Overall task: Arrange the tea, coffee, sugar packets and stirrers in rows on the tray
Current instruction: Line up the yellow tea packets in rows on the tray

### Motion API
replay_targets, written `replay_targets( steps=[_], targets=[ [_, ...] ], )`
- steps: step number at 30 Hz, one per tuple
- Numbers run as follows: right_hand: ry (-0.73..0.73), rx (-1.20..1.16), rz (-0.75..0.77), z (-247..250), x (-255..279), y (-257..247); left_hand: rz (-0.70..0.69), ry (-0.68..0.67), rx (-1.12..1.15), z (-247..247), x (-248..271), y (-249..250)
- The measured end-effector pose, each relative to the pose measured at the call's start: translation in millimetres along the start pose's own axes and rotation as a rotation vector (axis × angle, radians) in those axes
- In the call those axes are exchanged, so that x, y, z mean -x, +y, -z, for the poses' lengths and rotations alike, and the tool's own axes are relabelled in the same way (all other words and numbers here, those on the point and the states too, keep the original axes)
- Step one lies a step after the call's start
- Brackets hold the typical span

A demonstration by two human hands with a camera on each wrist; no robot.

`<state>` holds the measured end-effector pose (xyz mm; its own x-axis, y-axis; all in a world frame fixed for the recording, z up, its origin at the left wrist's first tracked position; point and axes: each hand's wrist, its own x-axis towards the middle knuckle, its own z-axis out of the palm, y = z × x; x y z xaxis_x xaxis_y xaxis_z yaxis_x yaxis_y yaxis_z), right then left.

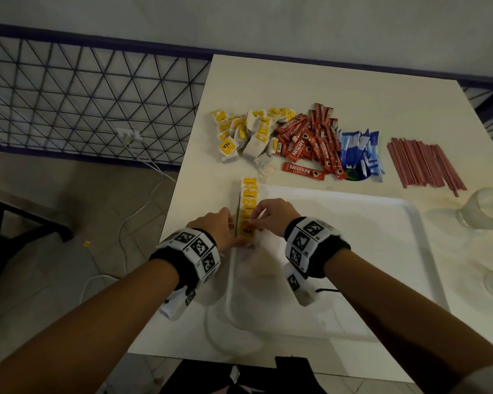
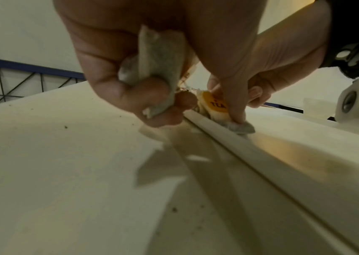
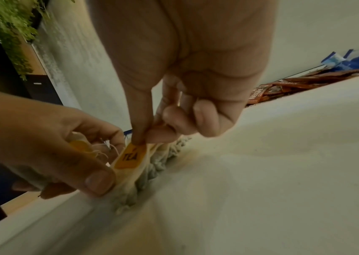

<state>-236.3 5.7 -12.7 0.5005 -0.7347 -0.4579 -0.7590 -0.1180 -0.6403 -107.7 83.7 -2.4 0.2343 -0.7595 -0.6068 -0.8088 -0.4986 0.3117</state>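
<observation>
Right hand (image 3: 174, 96) pinches the front tea bag (image 3: 130, 158) upright against the tray (image 1: 382, 211) wall, extending the row; left hand (image 2: 130, 72) grips spare bags, probably two.

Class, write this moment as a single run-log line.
right hand pinches nearest tea bag in row along tray left edge | left hand holds spare tea bags | coffee, sugar, stirrers unsorted

Yellow-tagged tea bags (image 1: 248, 206) stand in a row along the white tray's (image 1: 382, 251) left edge; coffee sticks (image 1: 310, 140), blue sugar packets (image 1: 362, 152) and red stirrers (image 1: 424, 166) lie heaped toward the desk's (image 1: 296, 81) far edge.
</observation>
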Motion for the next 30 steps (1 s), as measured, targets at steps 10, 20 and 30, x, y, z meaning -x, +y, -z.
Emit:
replay_targets(
  steps=[10, 20, 30],
  targets=[
    [0.046, -0.024, 0.055, 8, 9, -2, -0.019, -0.016, 0.47, 10, 4, -10],
    [-0.08, -0.306, 0.148, 36, 31, -48, -0.088, -0.284, 1.259, 53, 18, -9],
    [-0.051, -0.103, 0.18, 31, 32, -64, -0.162, -0.259, 1.195, 52, 20, -2]
  ],
)
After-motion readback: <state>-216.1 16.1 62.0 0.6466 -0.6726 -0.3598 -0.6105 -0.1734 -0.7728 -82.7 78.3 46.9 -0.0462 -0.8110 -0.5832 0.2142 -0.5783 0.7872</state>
